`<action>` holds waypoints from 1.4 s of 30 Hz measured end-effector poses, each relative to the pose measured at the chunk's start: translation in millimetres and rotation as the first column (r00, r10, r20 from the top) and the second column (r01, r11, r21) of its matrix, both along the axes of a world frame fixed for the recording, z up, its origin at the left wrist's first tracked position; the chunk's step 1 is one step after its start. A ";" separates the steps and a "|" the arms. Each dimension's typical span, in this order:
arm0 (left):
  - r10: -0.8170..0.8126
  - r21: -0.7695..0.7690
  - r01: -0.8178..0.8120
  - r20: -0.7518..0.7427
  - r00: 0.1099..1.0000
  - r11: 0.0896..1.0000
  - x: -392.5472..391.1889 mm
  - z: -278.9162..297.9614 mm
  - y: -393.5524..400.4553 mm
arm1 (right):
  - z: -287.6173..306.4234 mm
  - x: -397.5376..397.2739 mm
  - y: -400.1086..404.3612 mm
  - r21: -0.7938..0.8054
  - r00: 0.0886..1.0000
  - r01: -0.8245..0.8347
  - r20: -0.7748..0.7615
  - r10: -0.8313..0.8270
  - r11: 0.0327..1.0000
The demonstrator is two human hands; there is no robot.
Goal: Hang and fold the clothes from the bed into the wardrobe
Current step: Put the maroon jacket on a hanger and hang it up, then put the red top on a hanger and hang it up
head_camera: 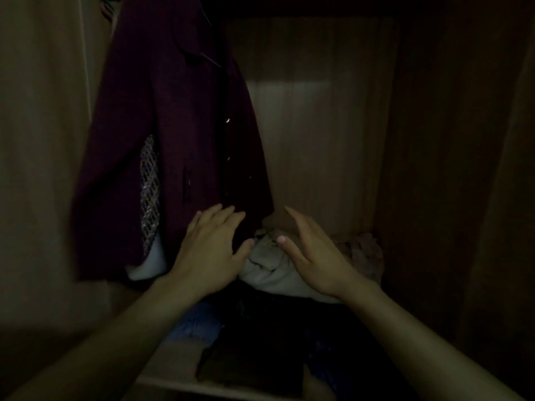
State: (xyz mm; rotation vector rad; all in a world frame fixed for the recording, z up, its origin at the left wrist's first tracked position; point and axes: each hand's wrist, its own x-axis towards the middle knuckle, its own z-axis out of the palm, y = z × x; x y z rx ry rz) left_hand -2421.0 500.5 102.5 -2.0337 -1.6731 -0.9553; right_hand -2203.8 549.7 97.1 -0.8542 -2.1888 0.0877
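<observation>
Matt maroon cloth coat [173, 134], soft pale folded cloth [269, 261], smooth wood-grain wardrobe wall [312, 125].

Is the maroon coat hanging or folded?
Hanging: the maroon coat drapes full length inside the wardrobe, above the piled clothes.

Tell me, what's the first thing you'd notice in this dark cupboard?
The big dark red coat hanging on the left stands out first. Next, the left hand and right hand, fingers spread, reach in below it over a pale bundle of cloth on the wardrobe floor.
</observation>
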 end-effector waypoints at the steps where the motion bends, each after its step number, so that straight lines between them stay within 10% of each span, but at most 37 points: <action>1: -0.008 -0.020 0.008 0.003 1.000 1.000 7.7 -15.8 -8.0 | -10.3 5.1 -7.5 -0.026 1.000 -0.008 -0.019 0.007 1.000; 22: -0.413 -0.201 0.436 0.145 0.899 0.877 20.6 -113.1 -106.3 | -84.1 24.8 -242.3 -0.242 0.774 0.633 0.230 -0.590 0.736; 42: -0.864 -0.196 0.918 0.317 0.392 0.345 215.0 -110.6 -309.6 | -78.5 127.3 -554.6 -0.204 0.182 0.969 0.187 -0.965 0.143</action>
